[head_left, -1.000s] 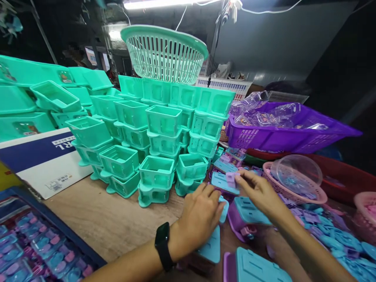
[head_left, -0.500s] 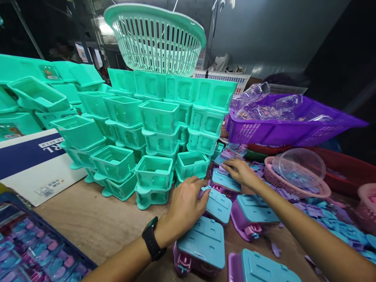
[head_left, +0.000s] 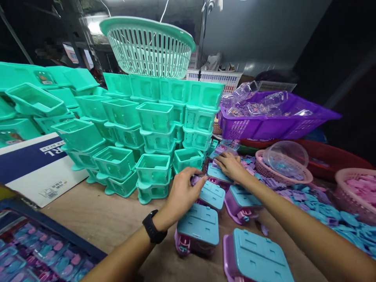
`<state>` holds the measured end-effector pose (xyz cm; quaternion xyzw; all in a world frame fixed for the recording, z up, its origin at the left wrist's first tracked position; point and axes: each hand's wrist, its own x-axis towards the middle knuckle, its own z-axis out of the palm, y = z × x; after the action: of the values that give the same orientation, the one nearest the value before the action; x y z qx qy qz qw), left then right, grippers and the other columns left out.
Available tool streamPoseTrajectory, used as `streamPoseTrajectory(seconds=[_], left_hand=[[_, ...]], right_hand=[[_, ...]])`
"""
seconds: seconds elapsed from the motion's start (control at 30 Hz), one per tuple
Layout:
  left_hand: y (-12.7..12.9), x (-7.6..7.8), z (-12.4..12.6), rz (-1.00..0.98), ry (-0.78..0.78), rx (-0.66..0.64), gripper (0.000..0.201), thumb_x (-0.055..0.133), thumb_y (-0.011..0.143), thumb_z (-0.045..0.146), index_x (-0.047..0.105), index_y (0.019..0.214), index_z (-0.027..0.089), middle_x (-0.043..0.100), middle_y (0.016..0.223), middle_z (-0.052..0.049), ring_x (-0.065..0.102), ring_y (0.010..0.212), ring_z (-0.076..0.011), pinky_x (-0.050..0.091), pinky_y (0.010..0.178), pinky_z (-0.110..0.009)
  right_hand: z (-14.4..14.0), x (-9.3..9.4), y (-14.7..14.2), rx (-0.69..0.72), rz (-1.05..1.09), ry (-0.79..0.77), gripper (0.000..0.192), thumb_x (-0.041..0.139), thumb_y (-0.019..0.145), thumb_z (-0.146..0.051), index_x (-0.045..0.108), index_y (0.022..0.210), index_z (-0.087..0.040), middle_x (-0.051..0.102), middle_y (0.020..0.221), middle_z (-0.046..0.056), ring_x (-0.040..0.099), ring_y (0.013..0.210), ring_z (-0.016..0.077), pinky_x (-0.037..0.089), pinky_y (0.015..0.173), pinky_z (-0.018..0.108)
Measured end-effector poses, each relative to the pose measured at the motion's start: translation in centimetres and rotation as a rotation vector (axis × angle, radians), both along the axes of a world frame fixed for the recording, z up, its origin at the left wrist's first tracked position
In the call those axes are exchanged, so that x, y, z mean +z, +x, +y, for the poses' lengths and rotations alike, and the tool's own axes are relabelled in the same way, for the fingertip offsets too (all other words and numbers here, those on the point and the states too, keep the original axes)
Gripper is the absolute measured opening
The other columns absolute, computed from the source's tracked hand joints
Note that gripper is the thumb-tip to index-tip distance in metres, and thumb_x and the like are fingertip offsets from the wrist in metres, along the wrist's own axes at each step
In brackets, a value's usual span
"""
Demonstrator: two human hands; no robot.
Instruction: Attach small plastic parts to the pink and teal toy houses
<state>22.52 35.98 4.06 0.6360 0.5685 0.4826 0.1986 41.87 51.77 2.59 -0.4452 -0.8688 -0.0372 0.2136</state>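
My left hand [head_left: 185, 188], a dark watch on its wrist, has its thumb and fingers closed on a small purple plastic piece [head_left: 194, 179]. It is over the corner of a purple box with a blue lid [head_left: 212, 194]. Farther back, my right hand [head_left: 231, 167] reaches over another blue-lidded box [head_left: 217, 172]. Its fingers are curled down, and their tips are hidden among small purple parts. Nearer to me stand more purple boxes with blue lids, one at front left [head_left: 198, 224], one at front right [head_left: 260, 256], and one under my right forearm [head_left: 245, 196].
Stacked green plastic boxes [head_left: 154, 168] stand behind my left hand, under a pale green basket [head_left: 149, 49]. A purple crate [head_left: 273, 121] holds clear covers. Pink baskets [head_left: 304, 179] and loose blue and purple parts lie right. A carton [head_left: 35, 168] and tray of parts [head_left: 44, 254] are left.
The view has shifted slightly. My left hand has lifted a little off the blue lid, and a small purple piece now shows in its fingers. My right hand remains at the far boxes.
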Motion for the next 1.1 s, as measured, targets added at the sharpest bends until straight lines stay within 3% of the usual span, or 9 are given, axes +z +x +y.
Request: streamPoseTrajectory(seconds=[0.13, 0.23, 0.33, 0.47, 0.6, 0.67, 0.8, 0.97, 1.1], left_hand=[[0.2, -0.2, -1.2, -0.197, 0.028, -0.098, 0.050, 0.072, 0.081, 0.023, 0.058, 0.129, 0.022, 0.068, 0.120, -0.008, 0.067, 0.098, -0.0208, 0.056, 0.079, -0.031], [0.6, -0.5, -2.4, -0.223, 0.149, -0.205, 0.063, 0.062, 0.083, 0.012, 0.045, 0.141, 0.026, 0.061, 0.127, -0.008, 0.066, 0.103, -0.0178, 0.058, 0.085, -0.030], [1.5, -0.7, -3.4, -0.155, 0.213, -0.231, 0.068, 0.058, 0.085, 0.009, 0.039, 0.146, 0.031, 0.052, 0.141, -0.009, 0.064, 0.108, -0.0174, 0.060, 0.088, -0.031], [2.6, -0.5, -3.6, -0.275, 0.139, -0.134, 0.056, 0.063, 0.084, 0.012, 0.045, 0.135, 0.025, 0.053, 0.135, -0.010, 0.064, 0.105, -0.0171, 0.062, 0.082, -0.028], [2.8, -0.4, -3.6, -0.265, 0.131, -0.052, 0.048, 0.073, 0.081, 0.018, 0.052, 0.125, 0.022, 0.056, 0.124, -0.008, 0.062, 0.106, -0.0179, 0.062, 0.085, -0.029], [2.8, -0.6, -4.0, -0.224, 0.145, -0.094, 0.050, 0.072, 0.083, 0.020, 0.051, 0.129, 0.023, 0.055, 0.127, -0.008, 0.061, 0.108, -0.0180, 0.062, 0.087, -0.030], [3.7, -1.0, -5.1, -0.124, 0.164, -0.282, 0.060, 0.061, 0.086, 0.012, 0.043, 0.141, 0.029, 0.049, 0.139, -0.009, 0.059, 0.120, -0.0201, 0.063, 0.091, -0.032], [5.6, -1.4, -6.5, 0.176, 0.270, -0.310, 0.064, 0.058, 0.096, 0.021, 0.031, 0.152, 0.036, 0.031, 0.161, -0.010, 0.038, 0.148, -0.0281, 0.049, 0.115, -0.048], [7.3, -3.0, -7.3, 0.421, 0.285, -0.527, 0.068, 0.063, 0.094, 0.029, 0.030, 0.154, 0.032, 0.036, 0.162, -0.012, 0.039, 0.149, -0.0304, 0.045, 0.118, -0.053]], right_hand=[[-4.9, 1.1, 0.7, 0.088, 0.289, 0.041, 0.037, 0.047, 0.100, -0.042, 0.073, 0.118, -0.022, 0.072, 0.119, 0.013, 0.063, 0.111, 0.0322, 0.049, 0.095, 0.048], [-9.6, 2.1, 0.9, 0.254, 0.489, -0.304, 0.048, 0.042, 0.100, -0.057, 0.076, 0.105, -0.023, 0.077, 0.103, 0.008, 0.070, 0.102, 0.0279, 0.055, 0.092, 0.043], [-13.2, 2.8, 0.5, 0.311, 0.584, -0.591, 0.051, 0.046, 0.096, -0.063, 0.074, 0.114, -0.023, 0.077, 0.109, 0.007, 0.069, 0.110, 0.0289, 0.055, 0.099, 0.044], [-14.7, 3.3, 0.1, 0.230, 0.639, -0.453, 0.051, 0.057, 0.092, -0.059, 0.067, 0.130, -0.028, 0.071, 0.131, 0.007, 0.064, 0.123, 0.0306, 0.050, 0.106, 0.049], [-14.5, 3.1, 0.4, 0.142, 0.658, -0.463, 0.047, 0.055, 0.090, -0.061, 0.075, 0.115, -0.026, 0.077, 0.114, 0.008, 0.071, 0.105, 0.0305, 0.058, 0.088, 0.044], [-14.9, 3.0, 0.5, 0.151, 0.661, -0.509, 0.044, 0.060, 0.087, -0.061, 0.078, 0.105, -0.025, 0.079, 0.104, 0.007, 0.071, 0.101, 0.0300, 0.057, 0.086, 0.041], [-17.5, 3.0, 0.9, 0.126, 0.672, -0.513, 0.038, 0.070, 0.081, -0.050, 0.077, 0.107, -0.023, 0.079, 0.096, 0.004, 0.071, 0.088, 0.0253, 0.055, 0.073, 0.033], [-17.5, 1.7, 5.7, -0.086, 0.684, -0.370, 0.030, 0.061, 0.088, -0.046, 0.076, 0.097, -0.021, 0.077, 0.085, 0.002, 0.069, 0.076, 0.0203, 0.054, 0.068, 0.029], [-14.0, -0.4, 15.9, -0.584, 0.474, -0.045, 0.034, 0.061, 0.083, -0.051, 0.075, 0.094, -0.023, 0.078, 0.080, 0.006, 0.072, 0.074, 0.0248, 0.058, 0.068, 0.034]])
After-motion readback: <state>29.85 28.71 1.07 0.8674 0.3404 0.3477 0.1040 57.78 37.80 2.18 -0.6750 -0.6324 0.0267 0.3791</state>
